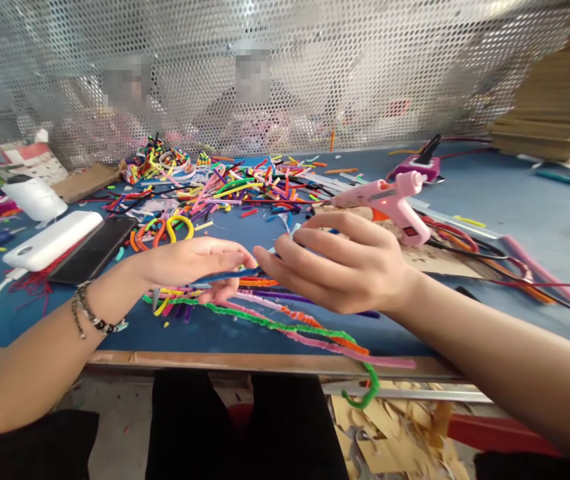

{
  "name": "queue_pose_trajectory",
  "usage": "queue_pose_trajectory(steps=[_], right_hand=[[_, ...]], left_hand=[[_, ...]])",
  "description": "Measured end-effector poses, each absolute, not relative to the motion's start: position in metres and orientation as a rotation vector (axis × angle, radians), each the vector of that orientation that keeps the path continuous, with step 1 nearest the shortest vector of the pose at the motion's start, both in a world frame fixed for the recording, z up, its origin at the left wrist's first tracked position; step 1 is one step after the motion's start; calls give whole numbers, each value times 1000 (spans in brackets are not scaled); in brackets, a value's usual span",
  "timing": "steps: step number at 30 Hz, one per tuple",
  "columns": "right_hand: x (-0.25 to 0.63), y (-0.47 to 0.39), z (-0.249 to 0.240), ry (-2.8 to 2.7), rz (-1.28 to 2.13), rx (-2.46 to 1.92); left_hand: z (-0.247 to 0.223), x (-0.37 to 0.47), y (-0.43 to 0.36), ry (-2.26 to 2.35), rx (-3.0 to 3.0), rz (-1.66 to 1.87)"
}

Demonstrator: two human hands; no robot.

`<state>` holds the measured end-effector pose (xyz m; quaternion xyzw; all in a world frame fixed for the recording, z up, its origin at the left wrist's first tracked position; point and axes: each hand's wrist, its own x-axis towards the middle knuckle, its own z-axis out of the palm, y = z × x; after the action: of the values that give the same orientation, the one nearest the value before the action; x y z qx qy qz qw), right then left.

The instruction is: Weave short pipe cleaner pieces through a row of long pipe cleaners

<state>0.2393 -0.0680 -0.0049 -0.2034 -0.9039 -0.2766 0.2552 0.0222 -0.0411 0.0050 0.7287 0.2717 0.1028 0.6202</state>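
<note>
My left hand (199, 263) is closed on a dark blue pipe cleaner (237, 273), which runs toward the fingertips of my other hand. My right hand (345, 260) meets it from the right, fingers curled; a small pale piece (295, 230) shows by its index finger, and whatever lies inside the curl is hidden. Beneath both hands lie loose pipe cleaners: a green one (305, 328) hanging over the table edge with a hooked end, a pink one (385, 360) and an orange one (309, 319). Behind my right hand rests a pink glue gun (387, 197).
A heap of cut coloured pieces (235, 183) covers the back of the blue table (539, 227). At left sit a white power bank (55, 247), a black phone (95, 252) and yellow and orange loops (179, 228). Stacked cardboard (549, 100) stands at back right, by a perforated metal screen (315, 80).
</note>
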Motion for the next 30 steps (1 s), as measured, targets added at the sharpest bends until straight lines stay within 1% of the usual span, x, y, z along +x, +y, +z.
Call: queue_pose_trajectory(steps=[12,15,19,21,25,30], right_hand=[[240,-73,2,-2602,-665,-543],[241,-73,1,-2591,-831,-465],[244,-73,-4,-2255,-1309,-157],[244,-73,-7,-2148,-1441,-106],[241,-77,-8,-2129,-1480,-149],[237,-80,-9,-2177,-1397,-315]], left_hand=[[-4,25,-42,536,1549,194],[-4,25,-43,530,1521,182],[-6,28,-43,521,1520,179],[-8,29,-42,515,1548,176],[-8,30,-42,523,1669,231],[-1,32,-47,615,1882,394]])
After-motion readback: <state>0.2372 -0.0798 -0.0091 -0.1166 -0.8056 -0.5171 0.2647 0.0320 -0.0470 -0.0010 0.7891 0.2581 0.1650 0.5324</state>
